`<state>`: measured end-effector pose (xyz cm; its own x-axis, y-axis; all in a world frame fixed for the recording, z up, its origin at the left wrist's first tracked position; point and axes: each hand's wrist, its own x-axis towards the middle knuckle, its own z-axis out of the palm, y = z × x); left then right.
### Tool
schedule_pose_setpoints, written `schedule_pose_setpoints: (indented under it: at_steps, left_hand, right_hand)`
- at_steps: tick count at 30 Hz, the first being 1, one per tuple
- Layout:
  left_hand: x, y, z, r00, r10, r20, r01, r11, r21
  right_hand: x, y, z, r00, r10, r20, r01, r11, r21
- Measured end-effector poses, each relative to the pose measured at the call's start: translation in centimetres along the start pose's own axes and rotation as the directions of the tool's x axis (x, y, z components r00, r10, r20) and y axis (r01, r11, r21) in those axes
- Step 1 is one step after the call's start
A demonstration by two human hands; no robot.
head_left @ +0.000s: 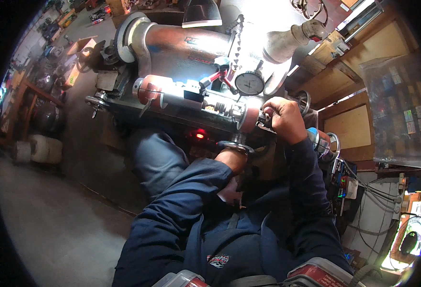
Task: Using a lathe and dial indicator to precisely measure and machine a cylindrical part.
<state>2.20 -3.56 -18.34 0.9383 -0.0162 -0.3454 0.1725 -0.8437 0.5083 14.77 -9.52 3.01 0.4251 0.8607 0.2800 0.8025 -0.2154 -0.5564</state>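
My left hand (233, 160) reaches under a round metal handwheel (235, 146) on the front of a machine; its fingers are hidden behind the wheel. My right hand (288, 119) is closed at the right end of the machine's head, beside a reddish-brown collar (250, 119). Whatever its curled fingers grip is covered by them. Just left of and above this hand is a round dial gauge (249, 83), its face toward me. A red jointed holder arm (220, 79) stands beside the gauge. A shiny cylinder (186, 94) lies along the machine, left of the collar.
A dark lamp shade (202, 13) hangs over a large brown machine casting (186, 43). At the far right stand wooden cabinet doors (349, 124) and a plastic-covered rack (402, 105). Cables (375, 196) run down the right side. A red light (200, 136) glows below the machine bed.
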Motion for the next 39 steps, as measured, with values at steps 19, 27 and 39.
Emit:
schedule_pose_setpoints:
  at_steps: [19, 27, 39]
  left_hand:
    - [-2.4, 1.8, -3.8, 0.984, 0.005, 0.178, 0.001, 0.999, -0.035]
    - [-3.6, 2.4, -4.9, 0.989, 0.001, 0.146, 0.001, 1.000, -0.012]
    - [-1.5, 1.3, -2.1, 0.997, 0.044, 0.070, -0.054, 0.988, 0.143]
  right_hand:
    - [-0.5, -0.1, 0.0, 0.993, 0.105, -0.062, -0.109, 0.992, -0.065]
    - [-0.4, -0.6, -0.2, 0.989, 0.139, -0.047, -0.143, 0.984, -0.105]
    - [-5.6, 1.4, -6.1, 0.783, 0.045, -0.620, 0.047, 0.990, 0.131]
